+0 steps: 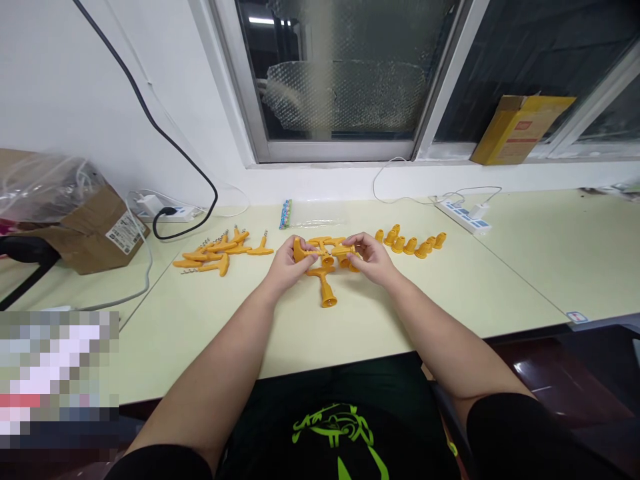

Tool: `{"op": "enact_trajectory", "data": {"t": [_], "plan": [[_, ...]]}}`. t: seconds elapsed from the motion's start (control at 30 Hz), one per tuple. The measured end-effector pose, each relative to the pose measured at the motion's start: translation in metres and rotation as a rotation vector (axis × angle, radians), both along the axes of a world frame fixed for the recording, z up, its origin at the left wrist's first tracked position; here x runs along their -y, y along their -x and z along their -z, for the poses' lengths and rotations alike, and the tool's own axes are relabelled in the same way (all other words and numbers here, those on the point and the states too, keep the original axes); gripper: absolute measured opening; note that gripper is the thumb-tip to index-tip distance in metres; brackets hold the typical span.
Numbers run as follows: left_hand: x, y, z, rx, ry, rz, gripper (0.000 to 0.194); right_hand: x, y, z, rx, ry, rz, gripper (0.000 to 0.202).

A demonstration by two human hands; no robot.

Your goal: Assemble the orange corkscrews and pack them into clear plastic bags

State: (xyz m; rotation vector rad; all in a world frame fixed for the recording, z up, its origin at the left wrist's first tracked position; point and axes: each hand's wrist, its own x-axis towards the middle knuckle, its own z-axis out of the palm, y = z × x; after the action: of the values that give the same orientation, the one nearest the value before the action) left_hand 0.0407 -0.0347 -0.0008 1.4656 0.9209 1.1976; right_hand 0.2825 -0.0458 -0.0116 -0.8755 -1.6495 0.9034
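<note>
My left hand (286, 263) grips an orange T-handled corkscrew (306, 252) by its handle. My right hand (369, 257) pinches an orange cap (344, 251) at the tip of that corkscrew, so both hands meet over the pale table (450, 293). Just below them lies a finished orange piece (325, 288) with its cap on, and a few more orange pieces sit under my hands. A pile of bare corkscrews (220, 252) lies to the left. A row of loose orange caps (413, 244) stands to the right.
A cardboard box (85, 230) with plastic wrap sits at far left, beside a white charger and black cable (173, 213). A power strip (464, 215) lies at the back right. A clear packet (305, 220) rests behind my hands. A yellow box (520, 127) leans on the windowsill.
</note>
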Motion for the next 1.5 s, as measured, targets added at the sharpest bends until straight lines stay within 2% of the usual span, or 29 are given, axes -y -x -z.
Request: {"op": "enact_trajectory", "data": {"t": [0.17,0.37,0.43,0.5,0.7,0.8,0.87,1.0,1.07,1.13,1.2,1.27,1.33,1.43,1.5], "plan": [[0.008,-0.009,-0.003,0.06,0.121,0.028,0.047,0.002,0.011,0.001,0.049,-0.113,0.019,0.023],[0.004,-0.007,-0.002,0.133,0.482,0.074,0.052,0.002,0.007,0.001,0.092,-0.126,-0.054,0.019],[0.004,-0.007,-0.003,0.153,0.527,0.086,0.052,0.003,0.007,0.001,0.049,-0.111,-0.091,0.019],[0.007,-0.01,-0.004,0.163,0.453,0.082,0.054,0.003,0.008,0.001,-0.003,-0.022,-0.118,0.024],[0.025,-0.018,-0.005,-0.037,-0.065,0.12,0.046,0.001,0.014,0.002,-0.034,0.422,-0.193,0.047],[0.026,-0.018,-0.004,-0.098,-0.143,0.123,0.043,0.002,0.012,-0.001,-0.031,0.569,-0.277,0.049],[0.023,-0.017,-0.004,-0.052,-0.1,0.102,0.046,0.004,0.008,-0.004,-0.044,0.488,-0.267,0.046],[0.013,-0.012,-0.005,0.102,0.033,-0.003,0.054,0.007,0.004,-0.007,-0.044,0.133,-0.133,0.049],[0.011,-0.01,-0.004,0.114,0.039,-0.011,0.054,0.005,0.006,-0.005,-0.057,0.171,-0.126,0.044],[0.011,-0.009,-0.003,0.08,-0.024,0.005,0.052,0.002,0.009,-0.002,-0.087,0.364,-0.139,0.038],[0.012,-0.009,-0.002,0.032,-0.101,0.04,0.048,-0.001,0.012,0.001,-0.087,0.573,-0.135,0.046],[0.013,-0.01,-0.001,0.007,-0.137,0.071,0.045,-0.002,0.013,0.001,-0.074,0.641,-0.123,0.053],[0.013,-0.01,0.0,-0.009,-0.121,0.082,0.045,0.0,0.012,-0.002,-0.075,0.514,-0.133,0.049],[0.012,-0.009,0.001,-0.078,-0.063,0.082,0.045,0.007,0.008,-0.009,-0.029,0.251,-0.209,0.031],[0.013,-0.01,0.003,-0.117,-0.018,0.118,0.044,0.012,0.006,-0.011,0.084,0.209,-0.291,0.029]]}}
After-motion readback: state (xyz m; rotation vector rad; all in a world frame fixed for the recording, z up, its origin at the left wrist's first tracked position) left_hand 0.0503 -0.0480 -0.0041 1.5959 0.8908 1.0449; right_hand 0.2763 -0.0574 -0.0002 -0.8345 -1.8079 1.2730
